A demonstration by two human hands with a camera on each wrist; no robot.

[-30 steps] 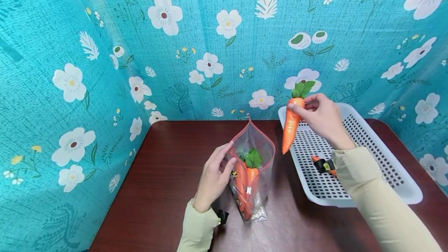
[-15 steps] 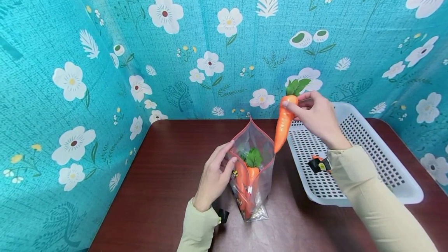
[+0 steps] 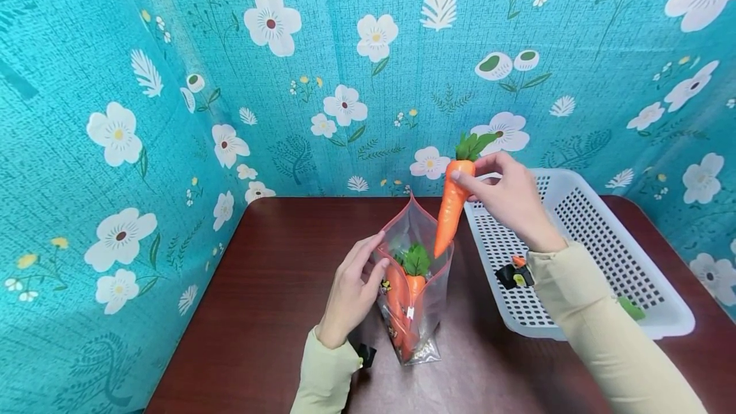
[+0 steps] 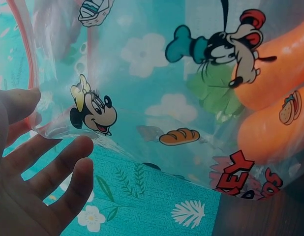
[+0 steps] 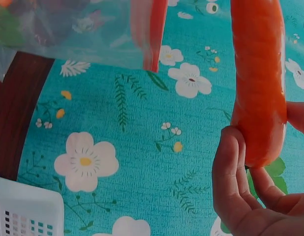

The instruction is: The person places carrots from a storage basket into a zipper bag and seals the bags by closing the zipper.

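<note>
A clear zip bag (image 3: 441,286) with a red rim and printed cartoon figures stands on the table, its mouth spread wide. Orange carrots with green leaves show inside it. My left hand (image 3: 352,286) pinches the bag's left rim between thumb and fingers, as the left wrist view (image 4: 44,177) also shows. Over the bag's right side, my right hand (image 3: 508,200) grips another carrot (image 3: 452,206) near its leafy top. That carrot hangs tilted, its tip down at the bag's mouth. In the right wrist view the carrot (image 5: 260,83) sits between thumb and fingers.
A white perforated basket (image 3: 678,321) stands on the right of the dark wooden table (image 3: 276,312). Inside it, partly hidden by the right sleeve, are an orange piece and a green leaf (image 3: 631,308). A blue floral curtain (image 3: 322,165) closes off the back and left.
My right hand has moved left with the carrot, from over the basket to the bag's mouth. The left hand and bag have stayed in place.
</note>
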